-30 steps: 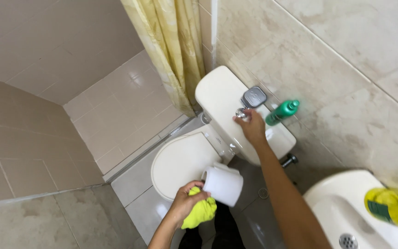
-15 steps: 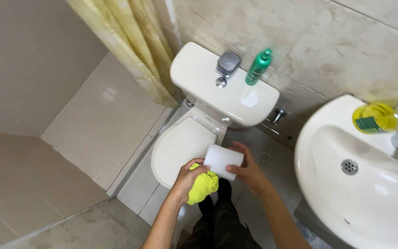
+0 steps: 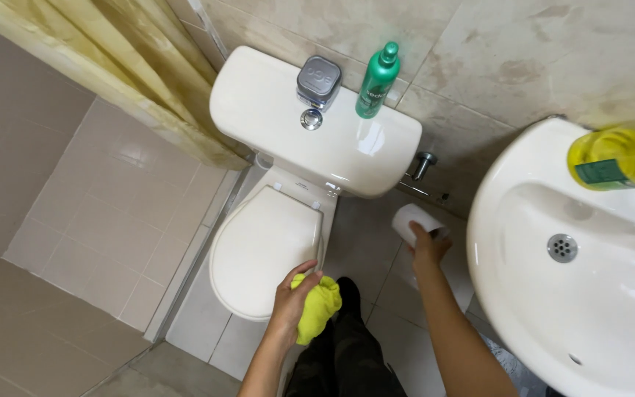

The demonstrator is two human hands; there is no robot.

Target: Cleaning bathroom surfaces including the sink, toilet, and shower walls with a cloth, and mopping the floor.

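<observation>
My left hand grips a bunched yellow-green cloth just in front of the closed white toilet lid. Low down, between the toilet and the sink, my right hand holds a white roll of toilet paper close to the floor. On the white cistern behind the lid stand a green bottle, a grey square container and a round chrome flush button.
A white sink with a metal drain fills the right side, with a yellow bottle on its rim. A yellow shower curtain hangs at the upper left. A chrome water valve sticks out of the tiled wall.
My right hand left the flush button, took the toilet paper roll from beside my left hand and carried it down to the right. The view shifted toward the sink.
</observation>
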